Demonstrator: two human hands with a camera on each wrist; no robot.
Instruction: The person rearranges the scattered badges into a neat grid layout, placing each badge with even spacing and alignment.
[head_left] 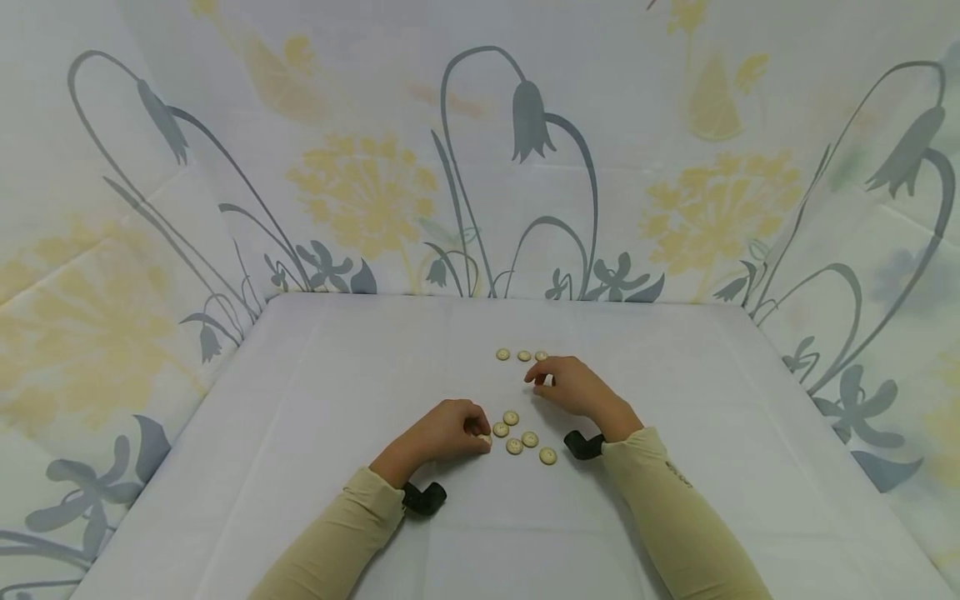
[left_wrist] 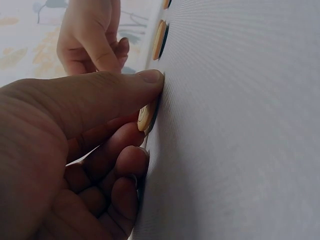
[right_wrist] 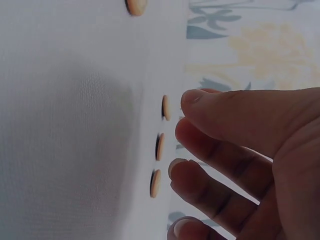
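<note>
Low at the table, my left hand pinches a small round wooden token between thumb and fingers. Dark marks show on the token's face; part of it is hidden by the thumb. To its right lies a loose group of several like tokens. My right hand is held above the table with thumb and fingers loosely bent and apart, nothing between them. Just beyond it, 3 tokens lie in a short row, among them the left one; the right one is close by the hand's fingers.
A white cloth covers the table. Patterned hangings with grey and yellow flowers rise at its back and sides. A black curved piece is at the left wrist, and a similar black piece at the right wrist.
</note>
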